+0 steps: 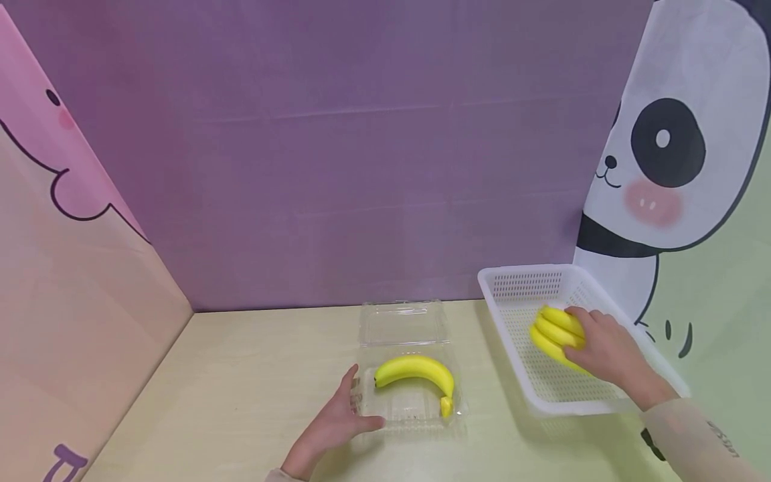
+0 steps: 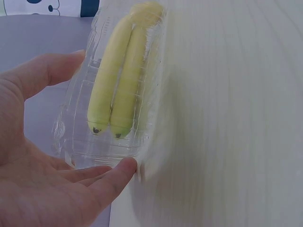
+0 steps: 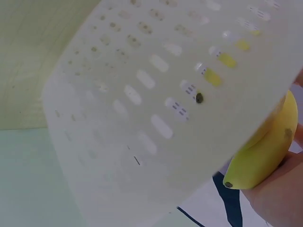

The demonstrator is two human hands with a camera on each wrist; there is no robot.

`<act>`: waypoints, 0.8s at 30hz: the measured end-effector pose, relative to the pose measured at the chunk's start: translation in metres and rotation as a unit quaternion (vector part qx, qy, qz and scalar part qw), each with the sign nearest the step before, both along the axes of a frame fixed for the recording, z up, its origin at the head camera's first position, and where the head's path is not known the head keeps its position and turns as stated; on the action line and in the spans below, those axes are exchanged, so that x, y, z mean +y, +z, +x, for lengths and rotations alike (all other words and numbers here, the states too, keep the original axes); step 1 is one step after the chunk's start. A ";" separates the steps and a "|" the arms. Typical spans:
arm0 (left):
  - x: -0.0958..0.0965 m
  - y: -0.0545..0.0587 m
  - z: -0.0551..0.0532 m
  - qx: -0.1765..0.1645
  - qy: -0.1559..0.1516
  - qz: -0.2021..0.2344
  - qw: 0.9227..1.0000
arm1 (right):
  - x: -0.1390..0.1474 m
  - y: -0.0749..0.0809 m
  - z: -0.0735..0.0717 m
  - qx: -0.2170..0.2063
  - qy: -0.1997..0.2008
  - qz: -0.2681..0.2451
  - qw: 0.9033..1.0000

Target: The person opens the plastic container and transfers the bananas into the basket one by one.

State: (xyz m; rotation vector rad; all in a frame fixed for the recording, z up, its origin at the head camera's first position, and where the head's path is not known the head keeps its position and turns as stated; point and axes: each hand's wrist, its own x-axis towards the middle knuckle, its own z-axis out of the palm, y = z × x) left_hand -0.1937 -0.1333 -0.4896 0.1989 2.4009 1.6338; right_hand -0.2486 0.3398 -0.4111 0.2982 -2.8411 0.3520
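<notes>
At the right, my right hand (image 1: 608,348) grips a bunch of yellow bananas (image 1: 557,335) over the white perforated basket (image 1: 530,395). The right wrist view shows a banana (image 3: 265,156) against the palm, partly behind the basket wall (image 3: 118,156). My left hand (image 1: 337,418) spreads around the left side of a clear plastic clamshell box (image 1: 403,408), thumb at its near edge and fingers straight. A curved banana (image 1: 415,368) lies in the box. In the left wrist view, two banana shapes (image 2: 111,75) show side by side through the plastic.
The box's clear lid (image 1: 403,325) is folded back toward the purple wall (image 1: 361,167). Pale wooden tabletop (image 1: 241,388) spreads left of the box. A panda-print panel (image 1: 650,201) stands close behind the basket's right side.
</notes>
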 end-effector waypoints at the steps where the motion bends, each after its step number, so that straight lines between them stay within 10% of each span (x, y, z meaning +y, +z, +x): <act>1: 0.000 0.000 0.000 0.000 0.000 0.000 1.000 | 0.001 -0.001 0.000 -0.002 -0.001 0.001 1.000; 24: -0.001 -0.002 0.001 0.000 -0.002 0.004 1.000 | 0.019 -0.013 0.002 -0.063 -0.041 0.017 0.997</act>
